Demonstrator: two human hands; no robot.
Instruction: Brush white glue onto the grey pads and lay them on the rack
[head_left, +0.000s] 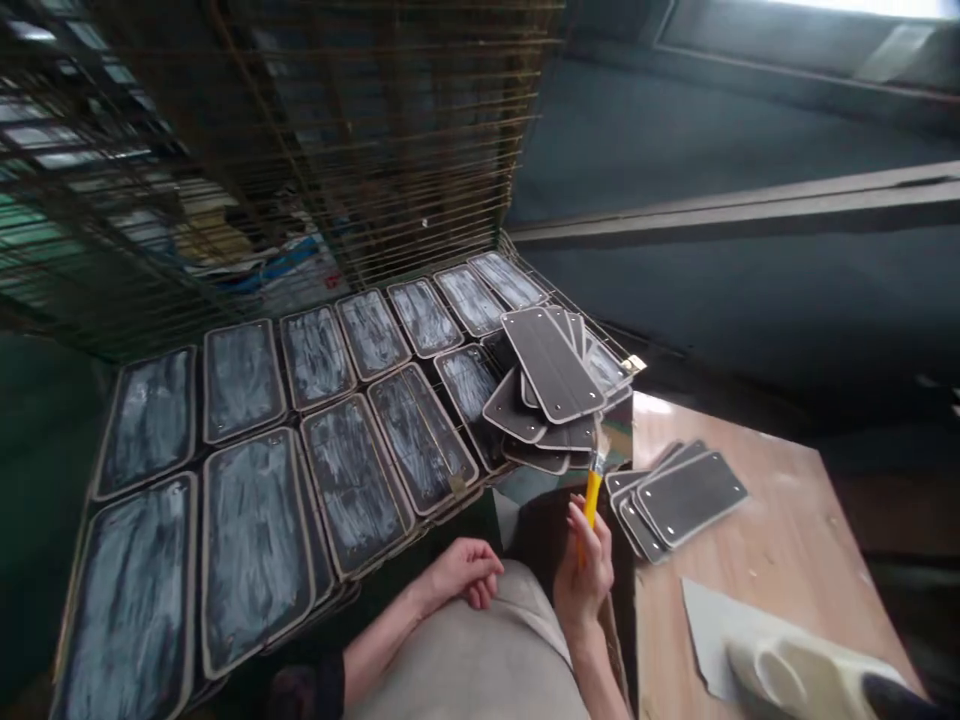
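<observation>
My right hand (587, 565) is closed around the yellow handle of a paintbrush (592, 490), its bristles pointing up beside a pile of dark panels. My left hand (469, 572) rests by my lap with its fingers curled; nothing shows in it. Ahead, a pile of dark rounded rectangular panels (551, 365) with pale edges and small metal studs lies askew on a wire rack. Left of it, two rows of similar panels (259, 540) carry streaky whitish smears. A smaller stack of unsmeared panels (694, 495) lies on the wooden table at right.
A wire rack (420, 190) rises behind the panels. On the wooden table (795, 540) are a pale sheet (701, 625) and a cream plastic container (795, 670) lying near the front. A dark blue-grey surface (735, 290) stands at the back right.
</observation>
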